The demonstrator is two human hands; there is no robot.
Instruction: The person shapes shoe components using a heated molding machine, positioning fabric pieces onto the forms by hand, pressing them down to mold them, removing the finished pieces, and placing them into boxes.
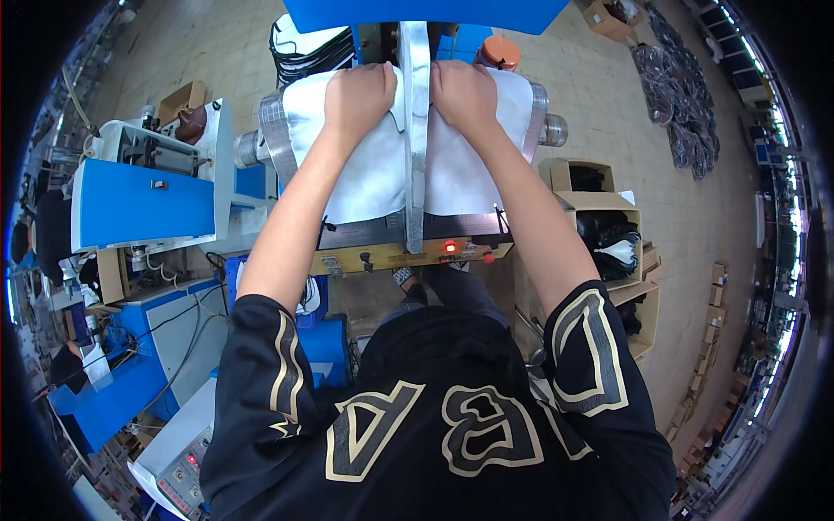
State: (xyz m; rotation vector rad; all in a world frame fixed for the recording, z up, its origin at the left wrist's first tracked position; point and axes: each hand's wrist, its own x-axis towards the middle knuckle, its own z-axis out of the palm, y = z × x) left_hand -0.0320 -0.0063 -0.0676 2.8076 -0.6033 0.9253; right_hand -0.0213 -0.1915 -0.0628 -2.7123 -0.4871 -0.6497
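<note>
A smooth white sheet of material (pixel 360 187) lies over the curved metal bed of a machine (pixel 276 130). Down the middle, an upright metal plate (pixel 415 148) splits the view of it, so I cannot tell whether it is one piece or two. My left hand (pixel 360 97) is closed on the white material at the far left side of the plate. Close by on the plate's right, my right hand (pixel 465 94) is closed on the material too. The fingertips of both are tucked out of sight. A thin dark edge shows in the white beside my left hand.
A blue machine head (pixel 426 10) overhangs the far end. The front panel (pixel 408 257) carries a lit red light and knobs. An orange-lidded container (pixel 500 52) stands behind at right. White, black-edged pieces (pixel 311 43) are stacked far left. Cardboard boxes (pixel 608 204) stand at right.
</note>
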